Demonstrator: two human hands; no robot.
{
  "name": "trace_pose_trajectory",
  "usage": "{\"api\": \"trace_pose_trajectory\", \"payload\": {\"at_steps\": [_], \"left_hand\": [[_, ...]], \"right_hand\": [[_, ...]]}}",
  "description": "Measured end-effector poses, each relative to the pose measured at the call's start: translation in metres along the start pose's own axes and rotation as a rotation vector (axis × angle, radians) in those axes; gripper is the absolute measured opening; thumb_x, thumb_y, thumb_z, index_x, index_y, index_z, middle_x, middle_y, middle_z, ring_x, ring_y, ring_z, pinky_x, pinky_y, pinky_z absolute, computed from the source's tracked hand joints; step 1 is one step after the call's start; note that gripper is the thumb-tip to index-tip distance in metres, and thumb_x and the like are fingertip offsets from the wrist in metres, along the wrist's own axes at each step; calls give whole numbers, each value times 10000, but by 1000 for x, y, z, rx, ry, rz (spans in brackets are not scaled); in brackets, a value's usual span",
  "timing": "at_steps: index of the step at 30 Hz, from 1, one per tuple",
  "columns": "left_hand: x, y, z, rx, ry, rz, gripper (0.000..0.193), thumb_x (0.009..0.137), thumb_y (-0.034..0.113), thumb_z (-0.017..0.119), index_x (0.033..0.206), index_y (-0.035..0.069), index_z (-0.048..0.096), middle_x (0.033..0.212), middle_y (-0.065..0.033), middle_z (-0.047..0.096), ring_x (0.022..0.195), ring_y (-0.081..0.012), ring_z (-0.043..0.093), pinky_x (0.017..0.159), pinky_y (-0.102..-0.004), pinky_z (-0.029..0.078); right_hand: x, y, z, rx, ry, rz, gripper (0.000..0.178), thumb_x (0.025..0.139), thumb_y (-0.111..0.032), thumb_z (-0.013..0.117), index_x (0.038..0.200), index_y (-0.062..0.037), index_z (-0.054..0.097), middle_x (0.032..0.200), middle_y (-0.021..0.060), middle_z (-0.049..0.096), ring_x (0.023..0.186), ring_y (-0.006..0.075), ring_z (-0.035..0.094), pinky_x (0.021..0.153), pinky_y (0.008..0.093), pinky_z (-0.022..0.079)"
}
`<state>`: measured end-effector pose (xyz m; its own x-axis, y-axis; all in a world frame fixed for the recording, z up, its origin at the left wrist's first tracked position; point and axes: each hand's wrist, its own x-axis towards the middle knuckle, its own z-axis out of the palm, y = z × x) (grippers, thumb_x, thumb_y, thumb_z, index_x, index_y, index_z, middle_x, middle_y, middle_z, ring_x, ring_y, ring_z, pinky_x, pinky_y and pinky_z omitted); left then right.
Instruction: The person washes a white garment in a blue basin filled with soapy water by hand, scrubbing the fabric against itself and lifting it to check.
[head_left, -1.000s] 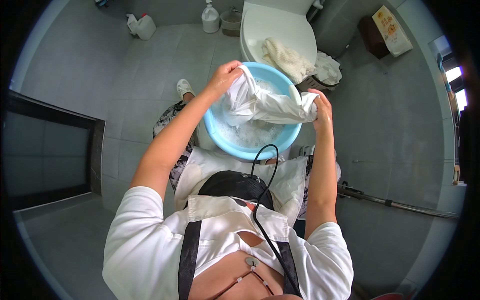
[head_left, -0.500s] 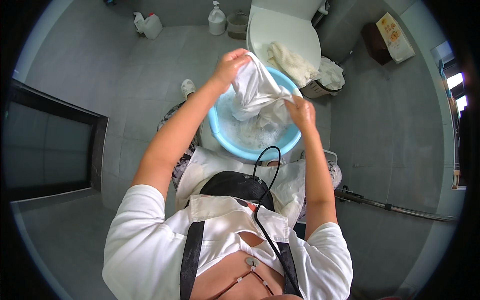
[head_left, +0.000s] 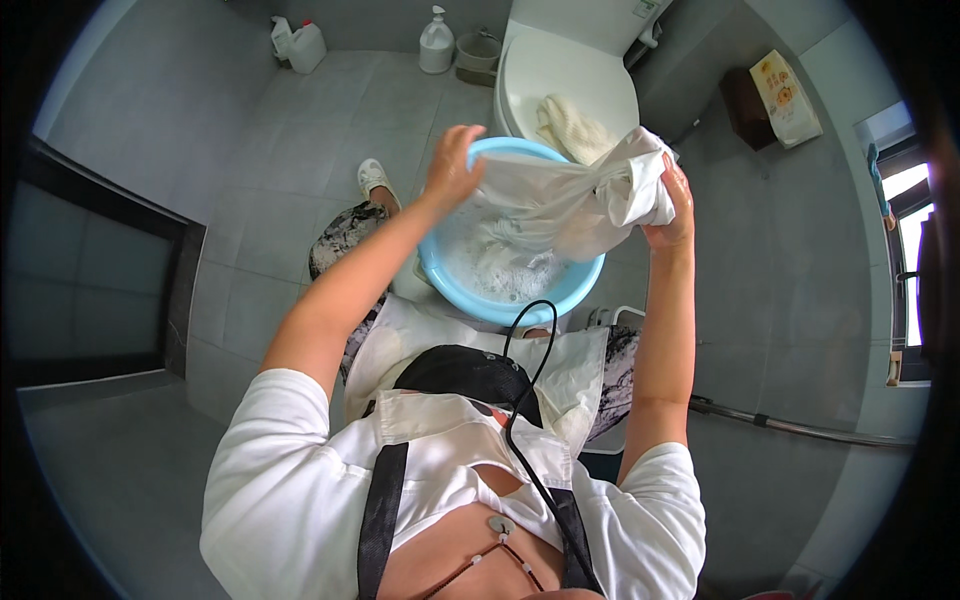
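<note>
Foamy water point(head_left: 515, 280) below, in the round light-blue plastic basin point(head_left: 520, 148)! Above it, the limp white fabric cloth point(head_left: 625, 190) has swung rightward, bunched now in the clasping right hand point(head_left: 676, 210), which seems to carry most of its weight. Left hand point(head_left: 455, 168) at the other end; gripping or not, I can't tell. Beyond, the white toilet point(head_left: 565, 80).

The left forearm point(head_left: 355, 270) slants inward, left hand point(head_left: 453, 172) bent at the fingers — right forearm point(head_left: 668, 330) nearly straight ahead, right hand point(head_left: 678, 212) gripping.
</note>
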<state>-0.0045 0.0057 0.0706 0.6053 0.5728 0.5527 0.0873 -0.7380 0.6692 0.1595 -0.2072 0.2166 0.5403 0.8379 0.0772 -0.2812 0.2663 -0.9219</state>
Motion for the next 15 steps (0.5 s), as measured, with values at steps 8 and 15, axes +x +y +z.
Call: {"api": "trace_pose_trajectory", "payload": {"at_steps": [8,15], "left_hand": [[-19,88,16,-349,-416,-82,335,727,150,556,1039,45,496,1007,-121,520,987,-251,483,864,-336,373],[-5,76,21,-563,-466,-420,245,787,138,403,957,32,544,881,-85,570,834,-201,541,772,-313,417]], "right_hand": [[9,-9,32,32,-70,108,316,810,-236,510,1028,-6,515,884,68,584,781,158,581,698,274,467],[12,-2,2,167,107,179,333,818,-213,506,1075,-3,489,962,105,579,842,197,582,748,330,474]]}}
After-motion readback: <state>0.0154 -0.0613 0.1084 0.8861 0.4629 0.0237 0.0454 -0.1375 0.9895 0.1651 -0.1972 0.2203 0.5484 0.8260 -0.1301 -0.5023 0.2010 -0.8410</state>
